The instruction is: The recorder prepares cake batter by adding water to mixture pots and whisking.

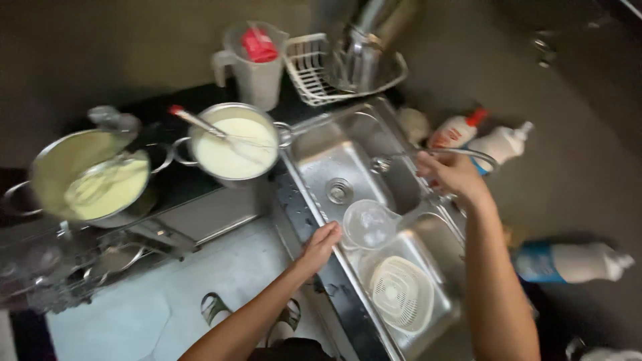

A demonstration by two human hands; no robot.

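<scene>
Clear plastic bowl [368,224], held at the near rim of the steel sink [321,157], tipped on its side with the open mouth turned up and toward the camera. Round, so no real long axis; base pointing away into the basin, just below the drain [339,190]. Left hand [319,246] closed around the bowl's near edge, fingers curled over the rim, wrist resting by the sink's front lip.

Right hand [453,174] reaching across to the far side, fingers wrapped shut on the thin curved faucet spout [428,155], long axis of the spout running roughly left to right, nozzle end pointing left over the basin.

White round colander [401,294] lying mouth-up in the nearer compartment, just beside the bowl. Two squeeze bottles [481,137] lying behind the faucet, caps pointing up-right. Blue-and-white bottle [568,262] lying further right, well apart.

On the dark surface to the left: steel pot of pale cream [235,147] with a whisk [207,127] resting in it, handle pointing up-left. Larger pot of yellowish batter [90,177] further left. Measuring jug [253,63] and white wire rack [314,70] behind.
</scene>
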